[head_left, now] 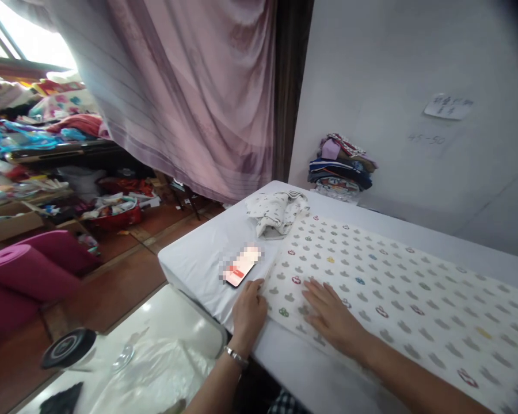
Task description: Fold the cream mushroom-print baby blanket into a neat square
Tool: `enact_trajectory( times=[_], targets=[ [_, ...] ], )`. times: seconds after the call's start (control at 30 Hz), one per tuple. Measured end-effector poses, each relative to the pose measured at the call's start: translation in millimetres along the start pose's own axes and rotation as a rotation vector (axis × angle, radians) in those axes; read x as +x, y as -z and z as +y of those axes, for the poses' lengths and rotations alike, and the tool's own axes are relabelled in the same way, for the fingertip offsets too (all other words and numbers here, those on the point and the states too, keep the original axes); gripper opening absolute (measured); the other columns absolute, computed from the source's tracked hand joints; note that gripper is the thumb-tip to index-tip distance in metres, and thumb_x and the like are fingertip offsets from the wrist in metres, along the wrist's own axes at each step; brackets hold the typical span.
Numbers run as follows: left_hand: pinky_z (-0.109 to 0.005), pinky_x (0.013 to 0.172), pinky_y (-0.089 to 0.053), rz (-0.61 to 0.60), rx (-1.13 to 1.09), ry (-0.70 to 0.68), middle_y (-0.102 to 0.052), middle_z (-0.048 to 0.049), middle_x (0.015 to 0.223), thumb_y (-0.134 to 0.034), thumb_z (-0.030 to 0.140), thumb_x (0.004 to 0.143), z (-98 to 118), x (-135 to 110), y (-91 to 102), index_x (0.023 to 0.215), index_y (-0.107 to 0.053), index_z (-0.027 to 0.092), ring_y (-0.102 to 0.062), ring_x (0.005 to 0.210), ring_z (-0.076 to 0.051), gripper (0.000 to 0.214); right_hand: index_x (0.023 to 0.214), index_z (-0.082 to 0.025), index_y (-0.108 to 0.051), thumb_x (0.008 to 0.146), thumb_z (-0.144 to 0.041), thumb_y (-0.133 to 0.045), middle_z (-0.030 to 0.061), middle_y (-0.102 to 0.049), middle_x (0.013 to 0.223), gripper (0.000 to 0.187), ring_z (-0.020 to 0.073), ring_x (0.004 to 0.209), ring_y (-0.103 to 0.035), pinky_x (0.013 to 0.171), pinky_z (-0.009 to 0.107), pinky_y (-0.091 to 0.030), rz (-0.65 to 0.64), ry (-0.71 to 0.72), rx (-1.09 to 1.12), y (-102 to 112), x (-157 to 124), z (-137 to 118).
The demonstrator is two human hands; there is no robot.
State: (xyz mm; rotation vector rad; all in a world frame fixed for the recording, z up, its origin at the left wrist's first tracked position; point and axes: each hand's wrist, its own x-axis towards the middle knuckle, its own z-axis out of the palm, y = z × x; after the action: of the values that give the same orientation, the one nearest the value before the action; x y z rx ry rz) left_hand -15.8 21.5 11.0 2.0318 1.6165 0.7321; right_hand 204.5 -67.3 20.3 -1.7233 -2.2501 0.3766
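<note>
A white cloth printed with grey bunny shapes and small coloured motifs (341,247) lies spread flat over the white-covered bed (202,253). At the cloth's near left corner, my left hand (249,310) has its fingers and thumb closed on the edge. A metal band circles that wrist. My right hand (330,313) rests palm down on the cloth, fingers stretched out, a little right of the left one. Just beyond my left hand lies a phone (243,266) with a lit, blurred screen. A crumpled white patterned cloth (276,211) sits at the far left corner of the spread one.
Folded clothes (341,164) are stacked against the wall. A pink curtain (198,86) hangs behind the bed. On the left are a rolled pink mat (21,276) and heaped belongings (60,115). A white table (172,316) with clear plastic (155,368) stands at the near left.
</note>
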Motion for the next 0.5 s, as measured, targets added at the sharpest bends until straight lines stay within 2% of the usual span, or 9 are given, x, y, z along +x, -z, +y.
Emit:
enact_trajectory(
  times=[0.07, 0.13, 0.23, 0.37, 0.5],
  targets=[
    [-0.026, 0.073, -0.040, -0.002, 0.032, 0.000, -0.058, -0.0021, 0.104, -0.040, 0.008, 0.074, -0.6, 0.7, 0.2, 0.108, -0.054, 0.023, -0.056, 0.093, -0.015, 0.040, 0.142, -0.025, -0.020, 0.091, -0.050, -0.029, 0.0007, -0.012, 0.149, 0.057, 0.0213, 0.136, -0.007, 0.111, 0.044, -0.004, -0.071, -0.027, 0.007, -6.9, -31.6, -4.7],
    [-0.026, 0.072, -0.041, -0.009, 0.071, -0.005, -0.058, -0.0028, 0.106, -0.040, 0.009, 0.075, -0.1, 1.8, 0.9, 0.109, -0.054, 0.023, -0.056, 0.094, -0.016, 0.040, 0.143, -0.025, -0.017, 0.090, -0.053, -0.029, 0.0015, -0.009, 0.149, 0.061, 0.0217, 0.136, -0.004, 0.111, 0.044, -0.002, -0.131, -0.048, 0.019, -11.5, -48.1, -8.4],
    [-0.028, 0.072, -0.041, -0.016, 0.126, -0.017, -0.057, -0.0038, 0.111, -0.038, 0.011, 0.076, 2.8, 3.2, 2.7, 0.112, -0.052, 0.021, -0.056, 0.096, -0.018, 0.040, 0.143, -0.022, -0.017, 0.088, -0.057, -0.028, 0.0038, -0.006, 0.148, 0.065, 0.0226, 0.136, -0.002, 0.110, 0.045, -0.001, -0.147, -0.076, 0.040, -11.6, -53.8, -15.3],
    [-0.030, 0.074, -0.043, -0.017, 0.182, 0.020, -0.055, -0.0057, 0.118, -0.036, 0.012, 0.077, 8.1, 4.7, 5.7, 0.115, -0.051, 0.020, -0.055, 0.100, -0.020, 0.042, 0.143, -0.021, -0.015, 0.087, -0.057, -0.030, 0.0049, -0.005, 0.148, 0.068, 0.0236, 0.136, -0.001, 0.110, 0.046, 0.000, -0.073, -0.070, 0.062, -6.3, -57.1, -28.3],
    [-0.032, 0.078, -0.043, -0.020, 0.224, 0.026, -0.053, -0.0086, 0.121, -0.036, 0.012, 0.077, 10.8, 7.1, 8.4, 0.116, -0.051, 0.017, -0.054, 0.104, -0.022, 0.043, 0.142, -0.021, -0.018, 0.087, -0.058, -0.031, 0.0060, -0.008, 0.148, 0.069, 0.0243, 0.136, -0.004, 0.111, 0.046, -0.001, -0.101, -0.049, 0.095, -1.9, -72.5, -35.0]
  ],
)
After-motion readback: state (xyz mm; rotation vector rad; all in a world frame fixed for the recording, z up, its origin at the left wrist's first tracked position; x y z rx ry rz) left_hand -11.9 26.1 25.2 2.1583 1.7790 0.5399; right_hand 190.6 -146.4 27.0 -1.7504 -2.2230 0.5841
